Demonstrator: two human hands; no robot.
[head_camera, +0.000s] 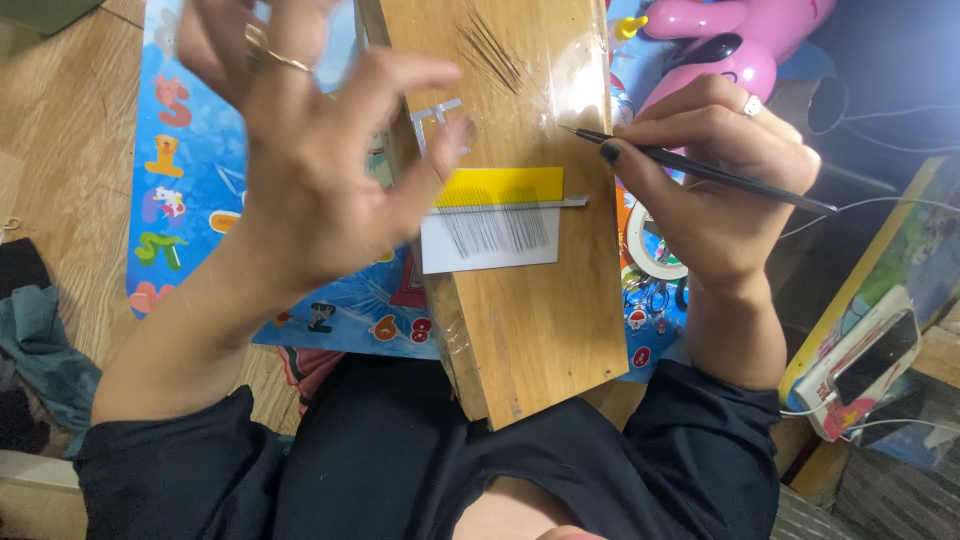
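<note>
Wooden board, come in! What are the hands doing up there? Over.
Right hand grips thin black tool, tip on wooden board. Left hand open, hovering above. Fine strands lined on white card.

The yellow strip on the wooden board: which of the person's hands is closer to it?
Left. The left hand is raised open, fingertips right beside the yellow strip at its left end. The right hand, holding a thin black tool, sits off the wooden board, farther right.

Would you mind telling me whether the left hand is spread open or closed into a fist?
Spread open: the left hand hovers over the wooden board, fingers splayed and holding nothing.
</note>
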